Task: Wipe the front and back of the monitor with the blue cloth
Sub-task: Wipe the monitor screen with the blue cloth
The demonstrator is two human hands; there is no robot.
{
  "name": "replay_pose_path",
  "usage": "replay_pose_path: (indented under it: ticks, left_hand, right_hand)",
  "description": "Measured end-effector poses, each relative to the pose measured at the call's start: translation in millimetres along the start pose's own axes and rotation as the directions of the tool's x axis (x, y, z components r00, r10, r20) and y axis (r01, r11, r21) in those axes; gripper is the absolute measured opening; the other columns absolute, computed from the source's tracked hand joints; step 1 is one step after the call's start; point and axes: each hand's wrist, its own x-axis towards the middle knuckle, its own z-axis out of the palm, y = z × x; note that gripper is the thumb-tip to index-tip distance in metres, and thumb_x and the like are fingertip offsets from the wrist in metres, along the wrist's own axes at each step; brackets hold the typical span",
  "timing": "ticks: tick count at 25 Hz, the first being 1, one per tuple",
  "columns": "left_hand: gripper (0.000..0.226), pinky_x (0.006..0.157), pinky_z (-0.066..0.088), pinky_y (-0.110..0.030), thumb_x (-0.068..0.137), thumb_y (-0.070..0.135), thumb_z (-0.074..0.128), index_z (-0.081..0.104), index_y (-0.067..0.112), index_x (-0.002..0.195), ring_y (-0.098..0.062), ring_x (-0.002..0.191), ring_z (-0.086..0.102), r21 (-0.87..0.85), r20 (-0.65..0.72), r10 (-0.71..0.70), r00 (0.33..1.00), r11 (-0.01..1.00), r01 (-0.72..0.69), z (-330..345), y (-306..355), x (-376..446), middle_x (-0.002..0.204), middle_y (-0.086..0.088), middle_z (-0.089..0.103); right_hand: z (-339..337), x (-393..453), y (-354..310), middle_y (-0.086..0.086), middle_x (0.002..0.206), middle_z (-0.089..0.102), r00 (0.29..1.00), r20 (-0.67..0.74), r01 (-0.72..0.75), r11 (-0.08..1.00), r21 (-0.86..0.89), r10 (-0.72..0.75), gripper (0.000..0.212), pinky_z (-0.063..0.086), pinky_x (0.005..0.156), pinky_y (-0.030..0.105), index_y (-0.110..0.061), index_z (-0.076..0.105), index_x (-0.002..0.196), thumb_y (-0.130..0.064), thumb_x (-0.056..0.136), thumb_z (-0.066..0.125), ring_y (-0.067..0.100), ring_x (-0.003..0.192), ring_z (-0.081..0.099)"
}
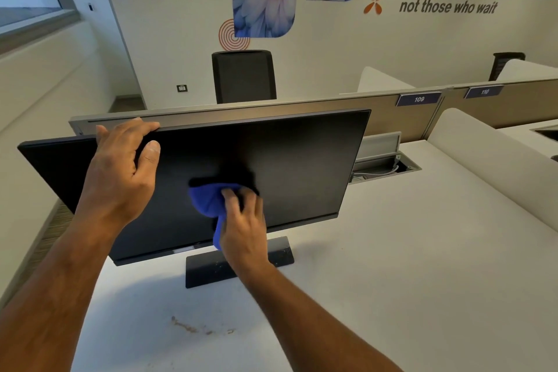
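Note:
A black monitor stands on its flat black base on the white desk, its dark screen facing me and tilted. My left hand grips the monitor's top edge near the left side, fingers over the top and thumb on the screen. My right hand presses a bunched blue cloth against the lower middle of the screen. Part of the cloth hangs down under my palm. The monitor's back is hidden.
The white desk has a brown smear near me. A grey partition with labels 109 and 110 runs behind the monitor, and an open cable tray sits at its right. A black chair stands beyond.

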Motion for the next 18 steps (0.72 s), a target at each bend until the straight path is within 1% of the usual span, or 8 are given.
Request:
replay_pose_path:
  ticks: [2, 4, 7, 9, 10, 13, 16, 18]
  left_hand:
    - [0.038, 0.124, 0.008, -0.046, 0.103, 0.023, 0.042, 0.053, 0.015, 0.138, -0.018, 0.14, 0.035, 0.004, 0.009, -0.003, 1.0, 1.0, 0.002, -0.9, -0.4, 0.2, 0.143, -0.009, 0.052]
    - [0.04, 0.125, 0.005, -0.042, 0.102, 0.025, 0.041, 0.053, 0.014, 0.139, -0.018, 0.141, 0.034, 0.009, 0.01, -0.002, 1.0, 1.0, 0.002, -0.1, -0.4, 0.3, 0.144, -0.008, 0.051]
    - [0.039, 0.122, 0.013, -0.052, 0.102, 0.025, 0.042, 0.053, 0.014, 0.138, -0.018, 0.139, 0.036, -0.007, 0.004, 0.006, 1.0, 1.0, -0.006, 2.1, -1.0, 1.7, 0.142, -0.008, 0.052]
    - [0.039, 0.121, 0.016, -0.055, 0.102, 0.025, 0.043, 0.054, 0.014, 0.137, -0.019, 0.138, 0.037, -0.011, -0.004, 0.008, 1.0, 1.0, -0.008, 2.9, -1.6, 1.8, 0.141, -0.008, 0.053]
    - [0.038, 0.122, 0.014, -0.053, 0.102, 0.024, 0.043, 0.054, 0.014, 0.137, -0.019, 0.139, 0.037, -0.015, -0.01, 0.004, 1.0, 1.0, -0.004, 3.4, -2.1, 1.7, 0.14, -0.007, 0.054]
    - [0.039, 0.123, 0.011, -0.05, 0.102, 0.025, 0.043, 0.055, 0.013, 0.136, -0.019, 0.139, 0.038, -0.019, -0.021, -0.011, 1.0, 1.0, 0.01, 4.6, -2.2, 1.1, 0.14, -0.007, 0.054]
    - [0.039, 0.12, 0.018, -0.056, 0.101, 0.027, 0.042, 0.055, 0.014, 0.136, -0.019, 0.137, 0.039, -0.021, -0.018, -0.005, 1.0, 1.0, 0.004, 5.6, -1.4, 1.8, 0.139, -0.007, 0.055]
    - [0.04, 0.123, 0.012, -0.052, 0.101, 0.027, 0.042, 0.055, 0.013, 0.136, -0.019, 0.138, 0.038, -0.02, -0.026, -0.009, 1.0, 1.0, 0.009, 4.6, -2.0, 1.6, 0.14, -0.008, 0.054]
  right_hand:
    - [0.3, -12.9, 23.6, 0.003, 0.136, 0.04, 0.974, 0.012, -0.227, 0.968, 0.108, 0.227, 0.051, 0.053, 0.097, 0.034, -0.024, 0.042, 0.135, -0.011, 0.09, 0.063, 0.017, 0.115, 0.051]
    - [-11.7, -8.4, 54.0, 0.006, 0.131, 0.041, 0.87, -0.005, -0.478, 0.847, 0.232, 0.493, 0.046, 0.047, 0.09, 0.026, -0.014, 0.046, 0.131, -0.001, 0.089, 0.061, 0.019, 0.106, 0.053]
    - [-39.6, 15.3, 109.1, 0.02, 0.123, 0.046, 0.63, -0.149, -0.667, 0.629, 0.4, 0.762, 0.038, 0.042, 0.094, 0.038, 0.001, 0.05, 0.119, 0.009, 0.082, 0.054, 0.041, 0.111, 0.053]
    - [-64.8, 33.2, 133.1, 0.019, 0.127, 0.045, 0.432, -0.124, -0.752, 0.433, 0.497, 0.893, 0.037, 0.043, 0.087, 0.035, -0.002, 0.048, 0.123, 0.005, 0.088, 0.051, 0.039, 0.109, 0.056]
    - [-75.5, 41.6, 138.9, 0.016, 0.126, 0.045, 0.383, -0.119, -0.751, 0.384, 0.537, 0.916, 0.036, 0.042, 0.084, 0.032, -0.004, 0.047, 0.125, 0.002, 0.09, 0.051, 0.038, 0.107, 0.057]
    - [-88.5, 64.7, 116.1, 0.006, 0.114, 0.043, 0.439, -0.235, -0.603, 0.478, 0.639, 0.867, 0.031, 0.048, 0.086, 0.037, -0.008, 0.051, 0.116, 0.003, 0.087, 0.053, 0.035, 0.103, 0.059]
    - [-62.8, 61.2, 53.0, 0.009, 0.112, 0.046, 0.678, -0.389, -0.408, 0.759, 0.507, 0.624, 0.035, 0.044, 0.098, 0.039, -0.006, 0.053, 0.113, 0.004, 0.079, 0.054, 0.033, 0.106, 0.051]
    - [-36.8, 43.6, 12.8, 0.01, 0.117, 0.046, 0.855, -0.288, -0.312, 0.872, 0.378, 0.431, 0.04, 0.044, 0.096, 0.03, -0.006, 0.053, 0.119, -0.001, 0.08, 0.058, 0.026, 0.107, 0.048]
